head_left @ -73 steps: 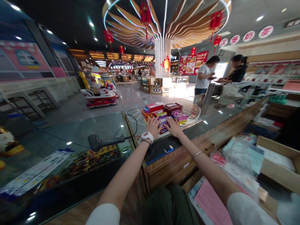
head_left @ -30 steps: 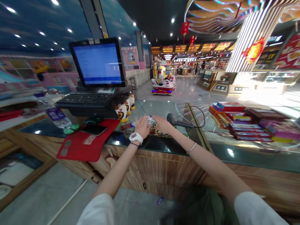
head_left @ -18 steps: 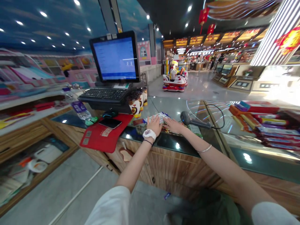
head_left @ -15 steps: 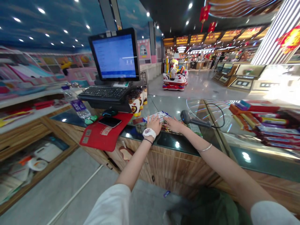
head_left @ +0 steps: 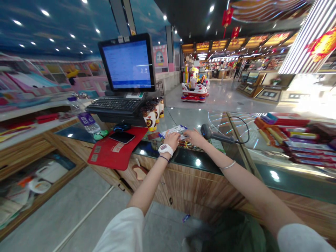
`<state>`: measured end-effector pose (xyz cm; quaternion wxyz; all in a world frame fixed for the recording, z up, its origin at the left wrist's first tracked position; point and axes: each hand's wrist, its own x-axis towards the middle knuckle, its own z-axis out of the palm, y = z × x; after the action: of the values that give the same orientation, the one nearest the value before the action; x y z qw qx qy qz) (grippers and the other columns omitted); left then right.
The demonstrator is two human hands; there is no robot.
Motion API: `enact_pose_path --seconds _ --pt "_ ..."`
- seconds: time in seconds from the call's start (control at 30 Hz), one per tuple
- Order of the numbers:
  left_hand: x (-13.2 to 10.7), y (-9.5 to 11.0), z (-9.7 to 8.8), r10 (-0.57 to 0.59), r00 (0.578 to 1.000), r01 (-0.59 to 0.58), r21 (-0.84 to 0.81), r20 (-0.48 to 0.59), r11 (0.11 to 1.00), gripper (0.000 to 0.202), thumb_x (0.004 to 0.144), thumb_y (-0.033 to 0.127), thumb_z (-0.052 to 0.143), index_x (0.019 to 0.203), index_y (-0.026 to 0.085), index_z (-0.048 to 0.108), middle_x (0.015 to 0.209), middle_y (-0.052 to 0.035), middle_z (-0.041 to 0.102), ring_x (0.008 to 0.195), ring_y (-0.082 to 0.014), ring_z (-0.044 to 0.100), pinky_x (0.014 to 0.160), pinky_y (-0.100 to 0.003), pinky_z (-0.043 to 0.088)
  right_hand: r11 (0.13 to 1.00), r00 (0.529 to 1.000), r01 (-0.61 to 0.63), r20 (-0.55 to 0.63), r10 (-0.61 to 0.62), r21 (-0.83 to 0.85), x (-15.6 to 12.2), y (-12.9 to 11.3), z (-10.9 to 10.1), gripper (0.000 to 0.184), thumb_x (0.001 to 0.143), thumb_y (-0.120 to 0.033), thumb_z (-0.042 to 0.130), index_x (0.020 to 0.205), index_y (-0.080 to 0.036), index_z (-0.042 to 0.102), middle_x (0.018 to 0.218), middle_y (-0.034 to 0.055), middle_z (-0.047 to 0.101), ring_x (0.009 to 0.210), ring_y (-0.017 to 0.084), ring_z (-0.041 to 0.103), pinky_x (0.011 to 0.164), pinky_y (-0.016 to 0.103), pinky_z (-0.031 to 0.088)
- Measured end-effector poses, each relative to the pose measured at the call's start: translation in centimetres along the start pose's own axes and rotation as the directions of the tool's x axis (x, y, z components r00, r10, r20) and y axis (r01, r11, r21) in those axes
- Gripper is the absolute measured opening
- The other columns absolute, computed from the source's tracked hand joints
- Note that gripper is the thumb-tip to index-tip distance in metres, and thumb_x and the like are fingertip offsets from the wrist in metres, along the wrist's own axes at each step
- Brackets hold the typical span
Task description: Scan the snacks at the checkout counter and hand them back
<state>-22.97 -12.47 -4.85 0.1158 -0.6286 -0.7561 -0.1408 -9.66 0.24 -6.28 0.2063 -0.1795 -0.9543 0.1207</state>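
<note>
Fingers that lay spread flat half a second ago are now bent and drawn in, as a person in white sleeves works with both hands at a glass counter. In the head view, the left hand, a white watch at its wrist, curls over the near edge of a white-and-blue printed strip; the right hand bends its fingers towards the strip's right end, just beside the left. Whether either hand pinches it cannot be told from here, nor whether the strip lies on the glass or under it. Colourful packets show below the right hand. Just right of that hand a black barcode scanner rests on the counter, its cable looping to the far side; farther right sits a pile of snack bars. To the left, a phone and a mouse lie on a red mat, near a lit monitor and a keyboard, with patterned cups standing in a row beside them. At far left a water bottle leans; a small purple wrapper lies on the floor.
</note>
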Motion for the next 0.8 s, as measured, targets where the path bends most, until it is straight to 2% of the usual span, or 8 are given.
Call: enact_pose_path --seconds 0.2,0.4,0.6,0.8 --pt "0.0 0.0 -1.3 0.068 0.995 -0.069 -0.012 -0.079 0.998 0.02 0.09 0.02 0.057 0.105 0.024 0.069 0.11 -0.0059 0.073 0.11 -0.0237 0.065 0.121 -0.049 0.027 0.993 0.99 0.045 -0.125 -0.059 -0.109 -0.2 -0.9 -1.7 0.031 0.084 -0.015 0.064 0.115 -0.02 0.068 0.113 0.0086 0.075 0.112 0.024 0.067 0.119 0.053 0.027" --pt "1.4 0.4 -3.3 0.119 0.966 -0.125 -0.011 -0.231 0.992 0.025 0.086 0.021 0.063 0.111 0.025 0.067 0.115 -0.0041 0.072 0.111 -0.0237 0.064 0.117 -0.046 0.033 0.971 0.94 0.113 -0.293 -0.174 -0.212 -0.7 -1.2 -4.6 0.036 0.088 -0.018 0.061 0.123 -0.02 0.064 0.112 0.0088 0.074 0.109 0.025 0.066 0.123 0.052 0.022" --pt "4.6 2.9 -5.3 0.224 0.918 -0.231 0.02 -0.327 0.973 0.023 0.089 0.021 0.061 0.111 0.026 0.066 0.116 -0.0029 0.072 0.109 -0.0227 0.064 0.115 -0.044 0.035 0.96 0.871 0.101 -0.443 -0.213 -0.263 -1.3 0.4 -7.7 0.033 0.091 -0.021 0.057 0.124 -0.022 0.062 0.108 0.006 0.075 0.105 0.024 0.066 0.12 0.052 0.027" --pt "7.8 5.9 -5.4 0.277 0.871 -0.297 0.014 -0.405 0.955 0.021 0.091 0.023 0.059 0.11 0.027 0.067 0.115 -0.0021 0.073 0.111 -0.0226 0.062 0.114 -0.044 0.036 0.963 0.825 0.049 -0.533 -0.189 -0.265 -2.4 2.7 -10.4 0.03 0.091 -0.021 0.057 0.12 -0.021 0.063 0.109 0.0065 0.074 0.108 0.023 0.065 0.118 0.049 0.031"
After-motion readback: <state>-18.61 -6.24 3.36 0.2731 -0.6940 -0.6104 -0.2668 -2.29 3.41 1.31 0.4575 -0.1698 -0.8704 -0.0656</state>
